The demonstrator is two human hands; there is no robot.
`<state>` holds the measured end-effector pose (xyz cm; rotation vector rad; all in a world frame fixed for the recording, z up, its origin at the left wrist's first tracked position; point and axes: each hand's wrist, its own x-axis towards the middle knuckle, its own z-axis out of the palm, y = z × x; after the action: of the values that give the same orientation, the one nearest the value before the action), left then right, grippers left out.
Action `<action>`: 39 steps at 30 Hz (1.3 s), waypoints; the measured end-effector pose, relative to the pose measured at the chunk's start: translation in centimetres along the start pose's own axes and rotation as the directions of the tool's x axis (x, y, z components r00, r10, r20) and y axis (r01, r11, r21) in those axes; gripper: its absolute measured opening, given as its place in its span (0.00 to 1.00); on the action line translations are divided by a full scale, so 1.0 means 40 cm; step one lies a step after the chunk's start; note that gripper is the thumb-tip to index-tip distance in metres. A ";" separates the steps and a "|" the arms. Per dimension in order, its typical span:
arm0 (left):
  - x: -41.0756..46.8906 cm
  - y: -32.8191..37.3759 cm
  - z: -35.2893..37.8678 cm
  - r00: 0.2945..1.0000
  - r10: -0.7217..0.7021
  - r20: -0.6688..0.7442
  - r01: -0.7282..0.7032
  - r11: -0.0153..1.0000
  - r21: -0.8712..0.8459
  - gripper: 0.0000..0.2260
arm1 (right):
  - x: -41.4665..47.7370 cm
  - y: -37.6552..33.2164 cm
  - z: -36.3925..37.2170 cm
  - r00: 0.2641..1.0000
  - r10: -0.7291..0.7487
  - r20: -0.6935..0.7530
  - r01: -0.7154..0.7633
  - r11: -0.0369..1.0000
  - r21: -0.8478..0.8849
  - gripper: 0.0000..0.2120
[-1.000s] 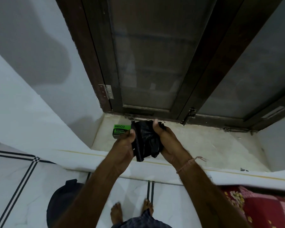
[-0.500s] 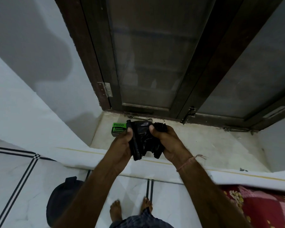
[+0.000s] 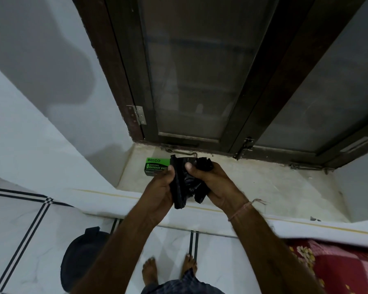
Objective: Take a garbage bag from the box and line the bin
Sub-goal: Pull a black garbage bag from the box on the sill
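Observation:
A black garbage bag (image 3: 186,183), crumpled and partly folded, hangs between my two hands above the window sill. My left hand (image 3: 159,189) grips its left folded edge with the thumb on top. My right hand (image 3: 212,183) holds the bunched right part, thumb pressed on the plastic. The green and black garbage bag box (image 3: 156,166) lies on the sill just behind my left hand, partly hidden by it. A dark round bin (image 3: 83,257) stands on the floor at the lower left, partly behind my left forearm.
The pale stone sill (image 3: 274,183) runs under a dark wooden window frame (image 3: 242,134) with a hook latch. White tiled floor with black lines lies below, with my bare feet (image 3: 168,270). A red flowered cloth (image 3: 338,266) is at the lower right.
Both hands have stayed at the sill, working the bag. My right thumb has shifted across the plastic and the bag has spread slightly; the view has shifted a little.

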<state>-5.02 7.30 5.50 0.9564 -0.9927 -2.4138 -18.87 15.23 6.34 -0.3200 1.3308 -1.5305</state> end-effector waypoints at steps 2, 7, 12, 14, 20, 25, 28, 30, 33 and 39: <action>0.001 -0.004 -0.002 1.000 -0.022 0.019 0.022 1.000 0.014 0.23 | 0.000 0.000 -0.001 0.998 0.013 -0.054 -0.013 1.000 -0.009 0.17; 0.002 -0.001 -0.012 1.000 -0.011 -0.006 0.012 1.000 0.026 0.21 | -0.004 -0.004 -0.011 0.993 0.032 -0.116 -0.037 0.998 -0.043 0.12; 0.013 -0.007 -0.024 0.999 -0.017 -0.052 0.017 1.000 0.005 0.22 | 0.003 0.009 -0.016 0.983 0.032 -0.180 -0.032 0.999 0.001 0.13; 0.015 -0.011 -0.019 0.999 -0.023 -0.048 0.023 1.000 0.002 0.22 | 0.002 0.014 -0.008 0.985 0.057 -0.162 -0.045 0.996 0.074 0.16; 0.015 -0.019 -0.020 0.999 -0.031 -0.036 0.028 0.998 -0.057 0.22 | -0.012 0.001 0.002 1.000 0.015 0.004 -0.016 1.000 0.013 0.17; 0.008 -0.012 -0.002 0.998 -0.040 -0.038 0.037 0.996 -0.080 0.27 | -0.010 0.000 -0.005 0.993 0.046 -0.113 -0.047 0.999 -0.009 0.14; 0.012 -0.010 -0.009 0.999 -0.038 -0.033 0.036 0.997 -0.066 0.24 | -0.010 -0.006 -0.010 0.992 0.054 -0.111 -0.056 0.998 -0.014 0.14; 0.012 -0.005 -0.019 0.998 -0.037 -0.052 0.033 0.997 -0.076 0.22 | -0.010 -0.009 -0.012 0.991 0.053 -0.124 -0.055 0.998 -0.013 0.12; 0.011 -0.001 -0.025 0.998 -0.034 -0.060 0.030 0.997 -0.069 0.22 | -0.011 -0.004 -0.015 0.989 0.053 -0.135 -0.057 0.998 -0.024 0.08; -0.006 0.003 -0.005 1.000 -0.011 -0.009 0.010 0.999 -0.041 0.19 | -0.014 0.010 -0.011 0.998 0.066 -0.021 -0.066 0.998 0.011 0.18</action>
<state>-4.70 7.26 5.58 0.9596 -0.9334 -2.4266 -18.76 16.01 6.10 -0.2518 1.3376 -1.4890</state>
